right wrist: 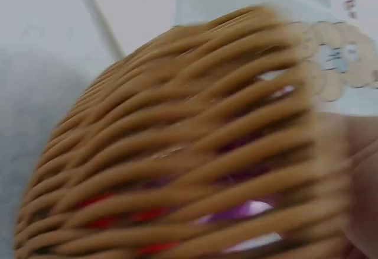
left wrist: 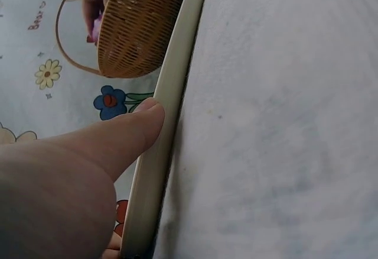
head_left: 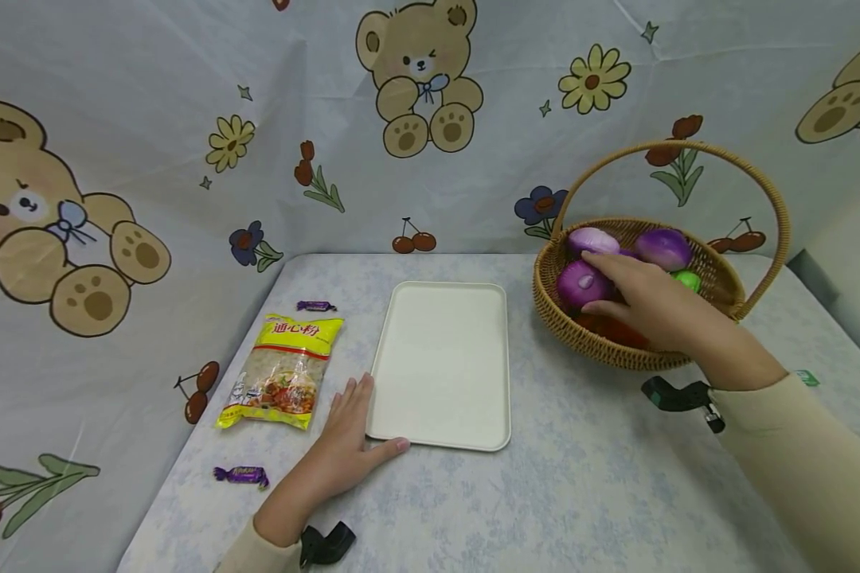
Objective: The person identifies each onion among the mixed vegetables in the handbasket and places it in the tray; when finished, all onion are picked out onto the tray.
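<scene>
My left hand [head_left: 344, 446] lies with straight fingers at the near left corner of a white rectangular tray [head_left: 440, 366], fingers along its left side and thumb at the near edge. In the left wrist view that thumb [left wrist: 139, 126] touches the tray's rim. My right hand [head_left: 659, 306] reaches into a wicker basket [head_left: 616, 354] and grips a purple onion [head_left: 580, 285] at its left side, index finger above and thumb below. Around it in the basket lie another purple onion [head_left: 662, 248], a paler one [head_left: 593, 240], and something green [head_left: 686, 279] and something red [head_left: 612, 330], partly covered by the hand.
Left of the tray lies a yellow-topped bag of macaroni [head_left: 287, 370]. Purple-wrapped candies lie behind it [head_left: 316, 305] and in front of it [head_left: 241, 475]. The basket's tall handle [head_left: 777, 207] arches over its contents. A cloth printed with bears hangs behind the table.
</scene>
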Demonstrator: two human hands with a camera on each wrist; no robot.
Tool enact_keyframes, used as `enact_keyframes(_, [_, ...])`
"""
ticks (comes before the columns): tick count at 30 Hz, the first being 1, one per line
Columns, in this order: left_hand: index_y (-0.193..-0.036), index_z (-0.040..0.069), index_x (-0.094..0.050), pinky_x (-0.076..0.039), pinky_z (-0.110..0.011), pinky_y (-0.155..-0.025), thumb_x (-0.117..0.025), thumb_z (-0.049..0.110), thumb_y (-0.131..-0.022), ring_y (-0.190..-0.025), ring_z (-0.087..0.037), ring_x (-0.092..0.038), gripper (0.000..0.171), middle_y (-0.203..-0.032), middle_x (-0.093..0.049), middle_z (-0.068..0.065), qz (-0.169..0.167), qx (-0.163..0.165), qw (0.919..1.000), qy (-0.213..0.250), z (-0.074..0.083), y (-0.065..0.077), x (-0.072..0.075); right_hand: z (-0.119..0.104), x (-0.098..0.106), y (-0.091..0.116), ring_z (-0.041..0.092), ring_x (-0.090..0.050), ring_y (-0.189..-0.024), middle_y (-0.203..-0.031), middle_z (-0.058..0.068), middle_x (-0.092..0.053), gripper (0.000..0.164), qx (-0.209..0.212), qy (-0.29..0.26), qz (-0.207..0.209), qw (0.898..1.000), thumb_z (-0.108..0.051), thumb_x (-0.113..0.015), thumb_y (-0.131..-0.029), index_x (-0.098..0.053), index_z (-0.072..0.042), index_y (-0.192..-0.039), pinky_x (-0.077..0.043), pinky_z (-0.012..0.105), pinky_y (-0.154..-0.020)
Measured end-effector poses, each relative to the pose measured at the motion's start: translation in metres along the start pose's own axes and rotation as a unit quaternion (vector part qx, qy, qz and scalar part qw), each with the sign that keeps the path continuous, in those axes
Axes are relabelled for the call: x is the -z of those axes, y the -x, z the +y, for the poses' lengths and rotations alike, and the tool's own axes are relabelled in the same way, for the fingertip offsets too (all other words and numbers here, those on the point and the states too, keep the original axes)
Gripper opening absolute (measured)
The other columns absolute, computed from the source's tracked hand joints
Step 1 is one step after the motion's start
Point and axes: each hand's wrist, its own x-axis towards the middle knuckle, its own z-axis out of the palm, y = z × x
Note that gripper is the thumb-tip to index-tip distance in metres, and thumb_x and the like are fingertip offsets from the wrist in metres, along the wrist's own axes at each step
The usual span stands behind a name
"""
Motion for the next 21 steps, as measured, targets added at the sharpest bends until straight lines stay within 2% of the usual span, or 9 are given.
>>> enact_keyframes(6, [-0.168, 0.003, -0.001, 0.006, -0.048, -0.126, -0.072, 0.067, -0.091, -0.158, -0.027, 0.01, 0.122, -0.174, -0.001, -0.013, -0.006, 0.008, 0.9999, -0.002, -0.001, 0.001, 0.002, -0.024, 0.017, 0.009, 0.05, -0.042, -0.142, -0.161, 0.025, -0.041, 0.083, -0.003, 0.003, 0.047, 0.999, -0.025, -0.082, -0.096, -0.038, -0.006, -0.164, -0.042, 0.071, -0.105])
enact_keyframes(9, [-0.168, 0.002, -0.001, 0.006, -0.049, -0.126, -0.071, 0.068, -0.091, -0.158, -0.027, 0.011, 0.123, -0.174, 0.0, -0.013, -0.007, 0.004, 1.0, -0.001, -0.002, 0.0, 0.002, -0.04, 0.016, 0.011, 0.049, -0.045, -0.141, -0.159, 0.024, -0.044, 0.083, 0.022, 0.006, 0.076, 0.997, -0.021, -0.085, -0.093, -0.041, -0.005, -0.162, -0.044, 0.07, -0.103])
enact_keyframes(12, [-0.168, 0.002, -0.001, 0.006, -0.049, -0.126, -0.071, 0.068, -0.091, -0.158, -0.026, 0.011, 0.123, -0.174, 0.0, -0.013, -0.008, 0.003, 1.0, -0.001, -0.003, 0.0, 0.001, -0.057, 0.009, 0.013, 0.045, -0.051, -0.137, -0.156, 0.022, -0.049, 0.082, 0.07, 0.008, 0.108, 0.992, -0.018, -0.088, -0.089, -0.046, -0.003, -0.158, -0.048, 0.066, -0.102])
enact_keyframes(16, [-0.168, 0.003, -0.001, 0.006, -0.049, -0.126, -0.071, 0.068, -0.091, -0.158, -0.026, 0.011, 0.123, -0.175, 0.0, -0.012, -0.009, 0.005, 0.9999, -0.002, -0.003, -0.001, 0.0, -0.076, -0.007, 0.013, 0.041, -0.056, -0.133, -0.153, 0.02, -0.053, 0.079, 0.13, -0.003, 0.125, 0.984, -0.014, -0.089, -0.087, -0.05, 0.0, -0.154, -0.052, 0.06, -0.101])
enact_keyframes(21, [-0.168, 0.003, -0.002, 0.006, -0.048, -0.126, -0.071, 0.068, -0.091, -0.158, -0.026, 0.011, 0.123, -0.175, -0.001, -0.012, -0.009, 0.004, 0.9999, -0.004, -0.002, -0.003, 0.0, -0.09, -0.033, 0.011, 0.037, -0.058, -0.132, -0.149, 0.02, -0.056, 0.075, 0.152, -0.016, 0.093, 0.984, -0.015, -0.088, -0.088, -0.053, 0.001, -0.152, -0.054, 0.054, -0.101])
